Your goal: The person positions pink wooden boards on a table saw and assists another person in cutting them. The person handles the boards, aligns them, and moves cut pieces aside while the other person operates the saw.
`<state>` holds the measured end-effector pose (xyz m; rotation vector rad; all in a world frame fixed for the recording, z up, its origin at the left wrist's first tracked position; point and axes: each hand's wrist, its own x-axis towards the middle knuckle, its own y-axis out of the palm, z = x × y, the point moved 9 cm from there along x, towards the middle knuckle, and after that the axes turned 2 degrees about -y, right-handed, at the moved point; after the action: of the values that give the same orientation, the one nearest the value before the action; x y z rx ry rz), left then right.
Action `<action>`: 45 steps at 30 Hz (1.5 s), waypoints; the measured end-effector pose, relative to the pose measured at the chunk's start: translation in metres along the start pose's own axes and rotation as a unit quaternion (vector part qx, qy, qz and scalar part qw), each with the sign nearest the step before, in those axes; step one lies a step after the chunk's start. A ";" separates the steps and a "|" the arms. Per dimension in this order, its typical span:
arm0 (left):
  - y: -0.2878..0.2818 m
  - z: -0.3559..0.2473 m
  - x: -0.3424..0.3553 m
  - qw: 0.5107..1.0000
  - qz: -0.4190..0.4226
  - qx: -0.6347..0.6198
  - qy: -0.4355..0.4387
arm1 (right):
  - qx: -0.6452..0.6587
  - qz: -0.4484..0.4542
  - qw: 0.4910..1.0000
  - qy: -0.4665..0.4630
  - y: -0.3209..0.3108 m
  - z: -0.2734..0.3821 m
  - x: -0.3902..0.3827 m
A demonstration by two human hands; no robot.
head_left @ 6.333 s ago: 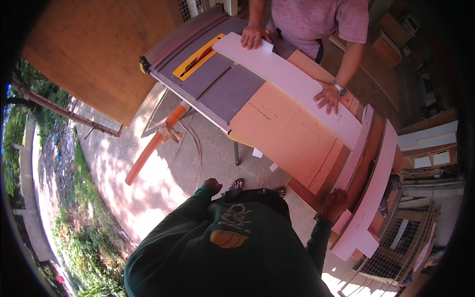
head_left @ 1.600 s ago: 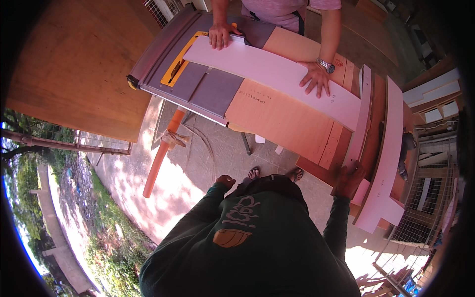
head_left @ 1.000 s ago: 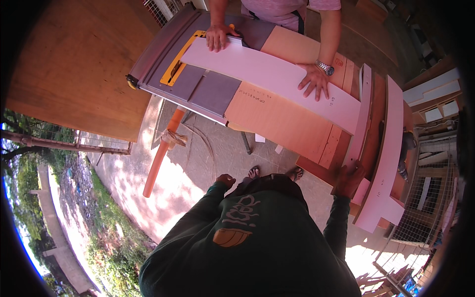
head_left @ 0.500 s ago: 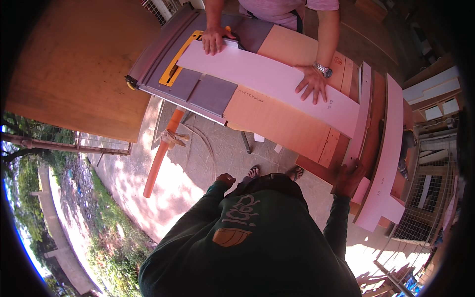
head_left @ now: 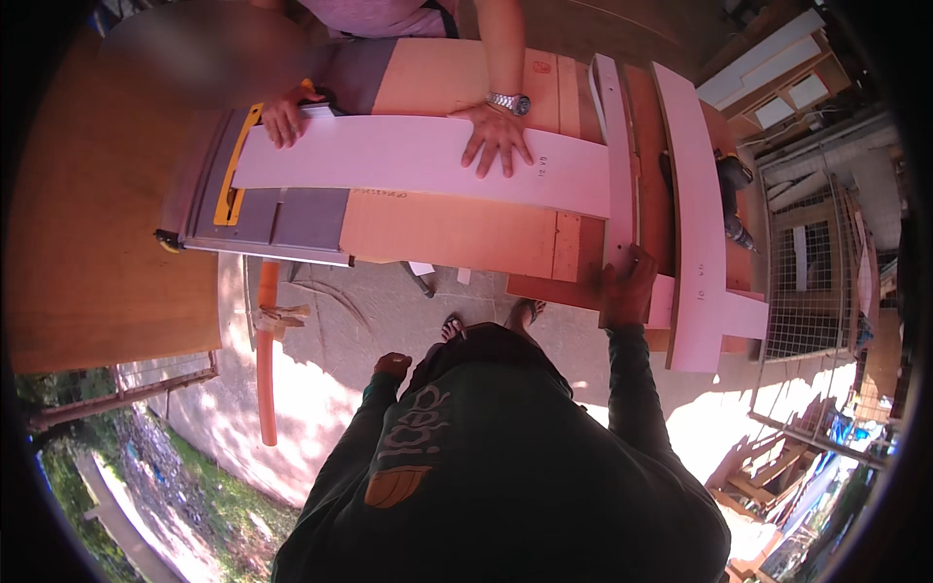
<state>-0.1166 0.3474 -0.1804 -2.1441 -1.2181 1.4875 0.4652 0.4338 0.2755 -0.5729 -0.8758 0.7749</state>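
My right hand [head_left: 627,290] is closed round the near end of a narrow pale strip [head_left: 611,146] with small holes, which lies across the bench. Low by my left hip, my left hand [head_left: 393,365] is curled into a fist; nothing shows in it. A wide pale board [head_left: 389,151] lies on the table saw [head_left: 311,219], its left end at the yellow insert [head_left: 227,206] and its right end close against the strip. Another person's two hands rest on this board, the spread one [head_left: 496,141] near its middle.
A long pale board [head_left: 692,194] lies right of the strip, with a cordless drill [head_left: 731,199] beside it. Brown panels [head_left: 447,228] extend the saw's surface. An orange pipe [head_left: 265,369] hangs below the saw. At right stands a wire mesh cage [head_left: 802,311].
My view has turned, so the saw and boards sit further left and straighter in the picture. My right hand stays at the strip's end, and my left stays fisted.
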 end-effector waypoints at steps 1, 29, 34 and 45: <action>0.007 -0.003 0.008 0.999 0.019 0.031 0.007 | -0.009 -0.004 1.000 -0.011 0.001 -0.001 0.005; -0.020 -0.028 -0.005 0.996 0.008 -0.064 0.064 | 0.022 -0.006 1.000 -0.004 -0.011 -0.016 0.007; -0.043 -0.060 -0.014 0.997 0.024 -0.068 0.016 | 0.025 -0.009 1.000 0.004 -0.018 -0.025 0.002; -0.050 -0.067 -0.024 0.997 0.047 -0.063 -0.012 | 0.206 -0.043 0.976 0.048 -0.019 -0.041 -0.009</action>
<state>-0.0859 0.3754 -0.1046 -2.3007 -1.2665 1.5155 0.5026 0.4102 0.2638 -0.2018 -0.6224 0.8156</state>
